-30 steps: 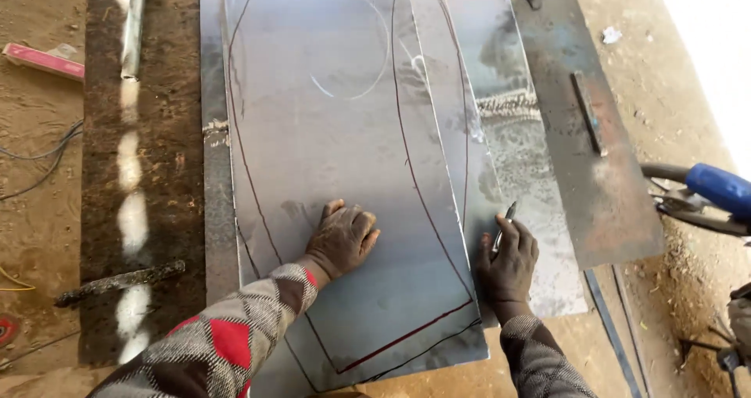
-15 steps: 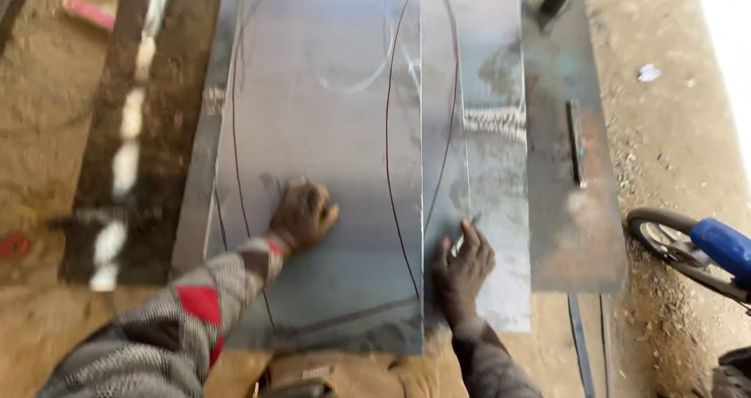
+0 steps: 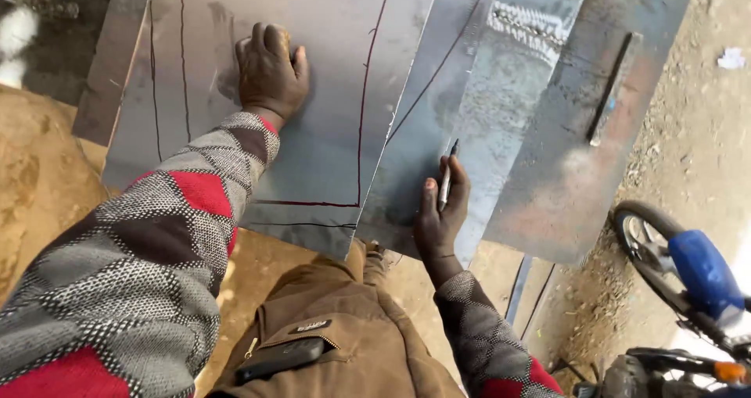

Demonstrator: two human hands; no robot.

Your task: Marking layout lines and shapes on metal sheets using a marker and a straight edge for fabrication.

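A grey metal sheet (image 3: pixel 328 69) with dark curved lines and a straight line drawn on it lies on top of other sheets. My left hand (image 3: pixel 270 73) presses down on this top sheet with its fingers curled. My right hand (image 3: pixel 442 210) rests on the sheet below (image 3: pixel 430 109), near its front edge, and holds a marker pen (image 3: pixel 447 181) whose tip points away from me. My patterned grey and red sleeves and brown trousers fill the bottom of the view.
More steel plates (image 3: pixel 594 132) lie to the right, one with a narrow flat bar (image 3: pixel 614 89) on it. A motorbike wheel with a blue mudguard (image 3: pixel 696 269) stands at the lower right on dirt ground. Sandy ground (image 3: pixel 39 179) lies to the left.
The view has moved closer and tilted. My left hand has stayed pressed on the top sheet, its fingers now curled. My right hand still holds the marker near the sheets' front edge.
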